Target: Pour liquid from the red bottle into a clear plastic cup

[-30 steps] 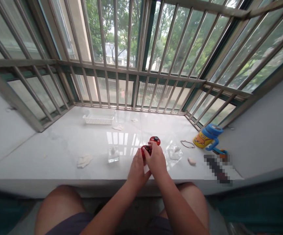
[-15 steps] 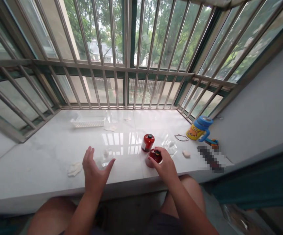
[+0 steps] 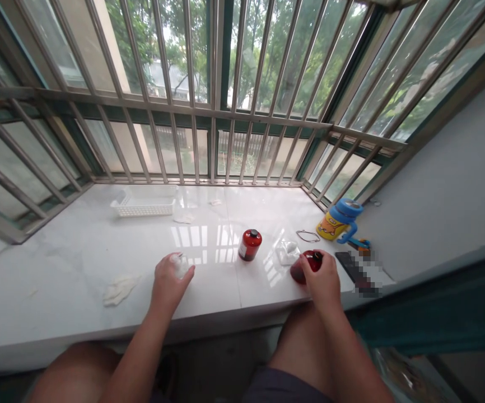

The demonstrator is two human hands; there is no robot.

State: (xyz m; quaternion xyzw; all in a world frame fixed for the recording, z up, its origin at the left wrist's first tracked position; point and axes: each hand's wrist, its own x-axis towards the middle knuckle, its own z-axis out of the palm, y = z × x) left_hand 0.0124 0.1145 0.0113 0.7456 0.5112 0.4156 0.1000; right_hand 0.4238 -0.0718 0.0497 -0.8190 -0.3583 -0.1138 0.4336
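Bottle, red with a dark cap, is held in the right hand near the front edge of the white sill. It is gripped at its upper part between the thumb and the curled fingers, which are parted only by what is held; whether its base is resting on the sill cannot be told. By the left hand, a small clear jar is half encircled: the thumb and fingers are curved and well parted, with the jar between them, though whether it is gripped or lifted cannot be made out. Between the two hands, apart from both, a second bottle, likewise red and dark-capped, is stood upright on the sill. Just beside the held bottle, a low clear piece is seen, its form hard to tell. Farther right are placed a thin loop, a blue-and-yellow mug and a dark phone, partly masked by pixelation. A crumpled tissue is seen left of the left hand, and a white basket is set near the window bars.
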